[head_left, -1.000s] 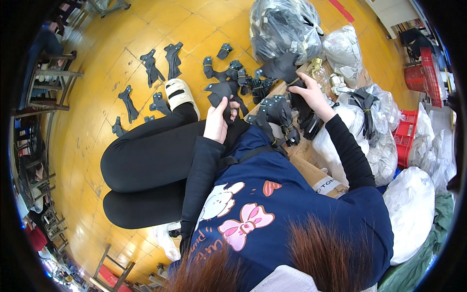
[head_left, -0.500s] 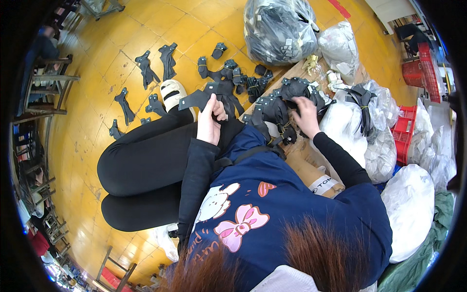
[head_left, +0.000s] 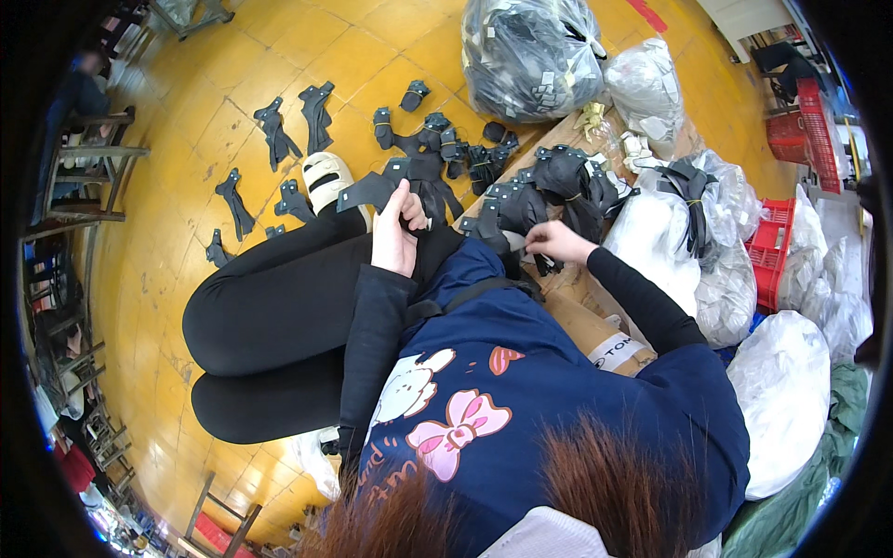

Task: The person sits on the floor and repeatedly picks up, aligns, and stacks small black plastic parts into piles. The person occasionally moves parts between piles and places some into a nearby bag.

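A flat black cut piece [head_left: 366,192], like a part of a shoe upper, juts out from my left hand [head_left: 398,232], whose thumb and fingers are closed on it above my thigh. Over at the right, my right hand [head_left: 560,243] has its fingertips pinched together at the near edge of a pile of black piece bundles [head_left: 567,181]. What is between those fingertips, if anything, is too small to make out. Yellow bands hold some bundles together. More banded black bundles [head_left: 437,139] lie on the floor just beyond my left hand.
Loose black pieces [head_left: 276,132] are spread over the yellow tiled floor [head_left: 177,279]. A large filled plastic bag [head_left: 530,65] stands at the far side. White bags [head_left: 777,400] and a red crate [head_left: 770,256] crowd the right. Wooden stools [head_left: 98,177] stand at the left.
My right hand has come off the top of the bundles, moving left and toward me, and its spread fingers have drawn into a pinch. The left hand keeps its hold on the black piece.
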Available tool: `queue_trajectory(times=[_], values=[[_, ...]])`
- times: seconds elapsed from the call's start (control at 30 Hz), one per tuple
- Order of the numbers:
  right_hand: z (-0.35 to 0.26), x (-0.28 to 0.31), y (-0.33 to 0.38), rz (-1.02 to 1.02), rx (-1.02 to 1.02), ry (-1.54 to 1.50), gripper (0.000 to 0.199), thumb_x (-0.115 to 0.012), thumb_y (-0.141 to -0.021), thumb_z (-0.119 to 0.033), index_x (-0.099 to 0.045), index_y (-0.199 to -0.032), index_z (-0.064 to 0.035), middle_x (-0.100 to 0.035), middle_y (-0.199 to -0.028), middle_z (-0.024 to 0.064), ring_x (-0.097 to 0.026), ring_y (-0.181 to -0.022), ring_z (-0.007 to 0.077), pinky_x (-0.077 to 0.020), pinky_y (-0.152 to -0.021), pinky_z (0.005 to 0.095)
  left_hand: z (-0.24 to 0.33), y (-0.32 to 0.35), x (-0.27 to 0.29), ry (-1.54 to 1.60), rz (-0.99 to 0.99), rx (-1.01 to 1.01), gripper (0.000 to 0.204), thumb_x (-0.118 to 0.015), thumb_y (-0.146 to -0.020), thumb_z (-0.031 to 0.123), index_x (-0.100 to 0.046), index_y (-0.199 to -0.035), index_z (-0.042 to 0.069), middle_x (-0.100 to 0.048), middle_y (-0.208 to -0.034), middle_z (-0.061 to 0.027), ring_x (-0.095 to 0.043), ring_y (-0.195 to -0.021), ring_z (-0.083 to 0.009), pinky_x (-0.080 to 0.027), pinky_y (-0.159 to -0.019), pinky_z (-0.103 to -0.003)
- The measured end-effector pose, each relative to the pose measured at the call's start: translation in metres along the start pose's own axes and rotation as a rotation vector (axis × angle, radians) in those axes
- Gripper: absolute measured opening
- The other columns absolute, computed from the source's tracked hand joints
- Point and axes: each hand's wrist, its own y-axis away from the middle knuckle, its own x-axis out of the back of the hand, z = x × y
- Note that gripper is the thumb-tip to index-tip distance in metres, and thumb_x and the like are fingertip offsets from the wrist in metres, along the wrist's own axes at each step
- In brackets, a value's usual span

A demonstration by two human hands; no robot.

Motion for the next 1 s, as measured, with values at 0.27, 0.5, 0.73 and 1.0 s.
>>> queue_trajectory(times=[0.27,0.5,0.73,1.0], values=[[-0.039,0.050,-0.016,0.139,-0.005,-0.770,0.012,-0.061,-0.085,-0.007,-0.060,-0.097,-0.0046,-0.061,-0.091,-0.0026,-0.053,-0.087,0.0054,-0.0395,-0.081,0.0207,-0.002,-0.002,0.008,0.031,-0.004,0.008,0.034,-0.056,-0.094,0.027,-0.039,-0.067,0.015,-0.037,-0.063,0.0043,-0.034,-0.055,-0.0074,-0.032,-0.055,-0.023],[-0.104,0.035,-0.019,0.092,0.228,-0.883,0.016,-0.063,-0.082,-0.001,-0.060,-0.098,-0.0033,-0.064,-0.094,0.0027,-0.059,-0.089,0.0106,-0.0438,-0.086,0.0250,-0.004,0.003,0.000,-0.206,-0.061,-0.013,0.026,-0.053,-0.096,0.027,-0.061,-0.090,0.002,-0.061,-0.079,-0.0052,-0.045,-0.065,-0.0090,-0.037,-0.060,-0.023],[-0.147,0.011,-0.022,-0.139,0.180,-0.685,0.013,-0.070,-0.079,-0.001,-0.059,-0.085,-0.0040,-0.061,-0.083,-0.0013,-0.057,-0.080,0.0059,-0.0452,-0.073,0.0215,-0.011,0.004,0.001,-0.248,-0.203,0.031,0.040,-0.058,-0.093,0.022,-0.049,-0.127,0.003,-0.060,-0.118,-0.0125,-0.053,-0.087,-0.0095,-0.040,-0.069,-0.023],[-0.149,-0.010,-0.025,-0.232,0.269,-0.674,0.033,-0.068,-0.080,0.002,-0.051,-0.107,-0.0048,-0.048,-0.085,-0.0027,-0.049,-0.082,0.0062,-0.0431,-0.076,0.0225,-0.011,0.002,0.003,-0.308,-0.286,-0.091,0.063,-0.068,-0.078,-0.002,-0.040,-0.135,0.004,-0.042,-0.139,-0.0144,-0.044,-0.125,-0.0192,-0.038,-0.102,-0.032]])
